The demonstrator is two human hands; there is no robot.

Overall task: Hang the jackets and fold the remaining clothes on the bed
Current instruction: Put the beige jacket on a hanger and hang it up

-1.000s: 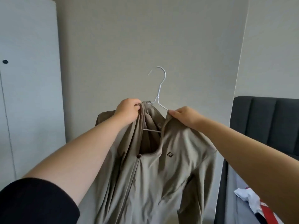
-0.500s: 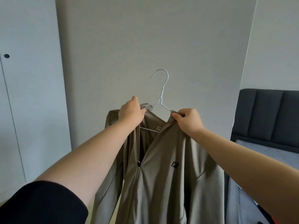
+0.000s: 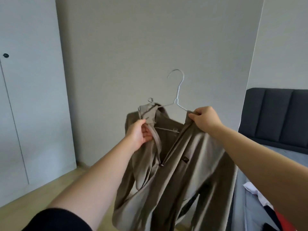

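Jacket (image 3: 191, 172) on hanger (image 3: 177, 100)
Your left hand (image 3: 141, 133) and right hand (image 3: 204, 120) pinch its collar (bunch left of hanger may slip).

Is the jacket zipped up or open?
Open at the top: the jacket parts in a V above the zipper pull, baring the hanger bar.
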